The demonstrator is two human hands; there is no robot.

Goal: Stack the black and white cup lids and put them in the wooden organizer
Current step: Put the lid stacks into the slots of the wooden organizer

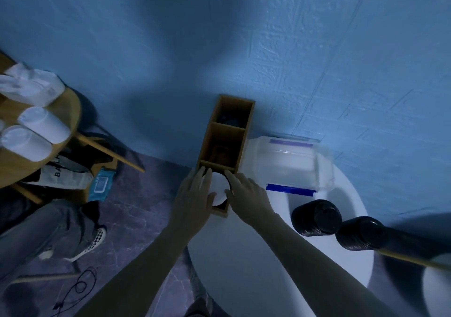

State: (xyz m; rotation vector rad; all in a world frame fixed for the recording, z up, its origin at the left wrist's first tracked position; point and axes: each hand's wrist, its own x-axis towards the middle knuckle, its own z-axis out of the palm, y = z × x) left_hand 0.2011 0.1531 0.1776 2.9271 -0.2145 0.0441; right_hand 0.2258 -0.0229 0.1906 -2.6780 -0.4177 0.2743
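In the head view, the wooden organizer [206, 143] stands at the centre of the frame, on the edge of a white round counter [244, 255] and close to the blue wall [170, 48]. A stack of white cup lids [219, 189] sits in its nearest compartment. The left hand [195, 194] lies against the stack's left side and the right hand [246, 192] against its right. On both hands the fingers are nearly straight and slightly apart, touching the lids rather than curled round them. Something dark lies in the farthest compartment; I cannot tell what it is. Two stacks of black cup lids [316, 217] are at the lower right of the frame, just beside each other, below a clear plastic container [292, 167]. At the left of the frame, more white lid stacks [44, 123] lie on a round wooden counter [70, 111].
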